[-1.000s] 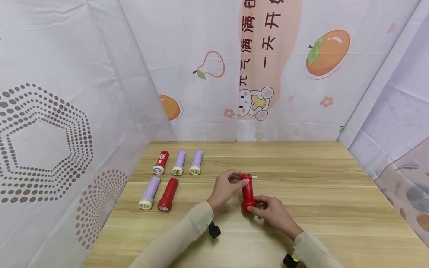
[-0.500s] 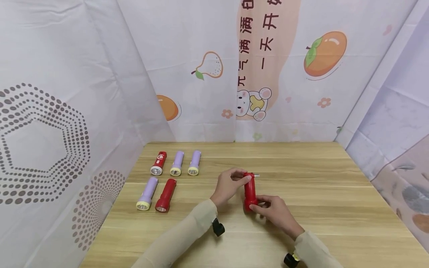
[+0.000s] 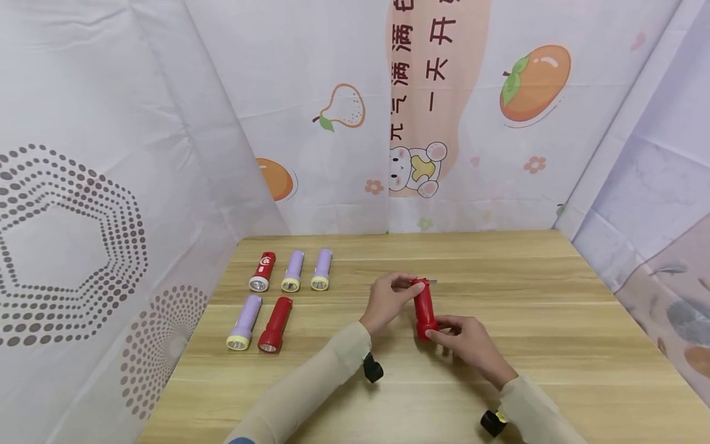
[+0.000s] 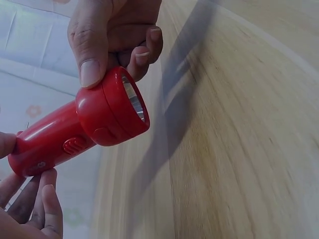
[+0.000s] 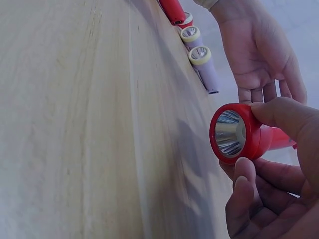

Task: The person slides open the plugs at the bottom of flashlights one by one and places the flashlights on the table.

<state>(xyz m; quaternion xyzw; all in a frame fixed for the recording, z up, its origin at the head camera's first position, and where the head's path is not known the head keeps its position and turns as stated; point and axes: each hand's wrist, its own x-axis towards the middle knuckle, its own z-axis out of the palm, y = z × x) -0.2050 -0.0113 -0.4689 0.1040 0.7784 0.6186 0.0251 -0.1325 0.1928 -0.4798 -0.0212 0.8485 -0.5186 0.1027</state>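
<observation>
Both hands hold one red flashlight (image 3: 424, 307) above the table. My left hand (image 3: 385, 300) pinches its tail end, where a small metal piece (image 3: 433, 281) sticks out to the right. My right hand (image 3: 468, 343) grips the wider lamp head between thumb and fingers. In the left wrist view the red flashlight (image 4: 55, 134) shows a ribbed switch on its barrel, and its head lies in the right hand (image 4: 117, 37). The right wrist view looks into the shiny reflector of the flashlight (image 5: 230, 133), unlit, with the left hand (image 5: 261, 52) behind it.
On the table's left lie a red-and-white flashlight (image 3: 263, 271), two lilac flashlights (image 3: 293, 271) beside it, and in front another lilac flashlight (image 3: 244, 322) and a red flashlight (image 3: 275, 325). Printed curtains (image 3: 310, 203) hang behind and at the sides of the wooden table (image 3: 527, 290).
Both hands and the held flashlight have shifted a little to the right and away from the person. The head view has moved slightly; the flashlights on the left stay put.
</observation>
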